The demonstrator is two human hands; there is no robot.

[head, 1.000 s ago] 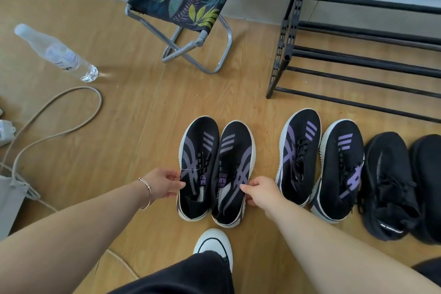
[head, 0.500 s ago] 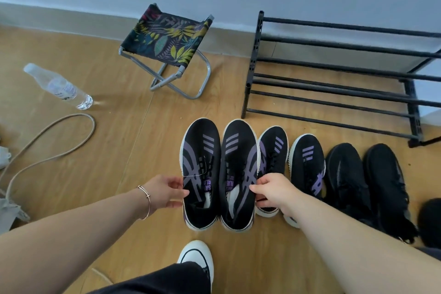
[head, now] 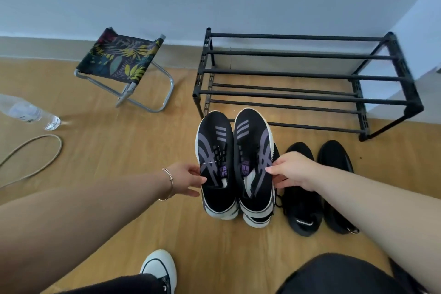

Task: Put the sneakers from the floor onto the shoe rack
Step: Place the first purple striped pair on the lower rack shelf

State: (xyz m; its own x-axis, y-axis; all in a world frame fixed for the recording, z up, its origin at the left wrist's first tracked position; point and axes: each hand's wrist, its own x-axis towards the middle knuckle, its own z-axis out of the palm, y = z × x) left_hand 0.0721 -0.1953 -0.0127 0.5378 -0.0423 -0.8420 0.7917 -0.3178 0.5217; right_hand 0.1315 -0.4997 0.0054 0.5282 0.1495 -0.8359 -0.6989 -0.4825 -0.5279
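Two black sneakers with purple stripes and white soles hang side by side above the floor. My left hand (head: 187, 180) grips the left sneaker (head: 214, 150) at its opening, and my right hand (head: 292, 170) grips the right sneaker (head: 254, 148) at its outer side. Their toes point at the black shoe rack (head: 310, 76), which stands against the wall with bare rails. Beneath the held pair, a second purple-striped pair stays on the floor, mostly hidden. A pair of all-black sneakers (head: 307, 212) lies on the floor to the right.
A folding stool (head: 124, 59) with leaf-print fabric stands left of the rack. A plastic water bottle (head: 28, 112) and a looped cable (head: 35, 157) lie on the wooden floor at far left. My white shoe (head: 158, 267) is near the bottom edge.
Both hands have lifted the purple-striped pair off the floor and carried it rightward toward the rack. The view has tilted up, showing the whole rack.
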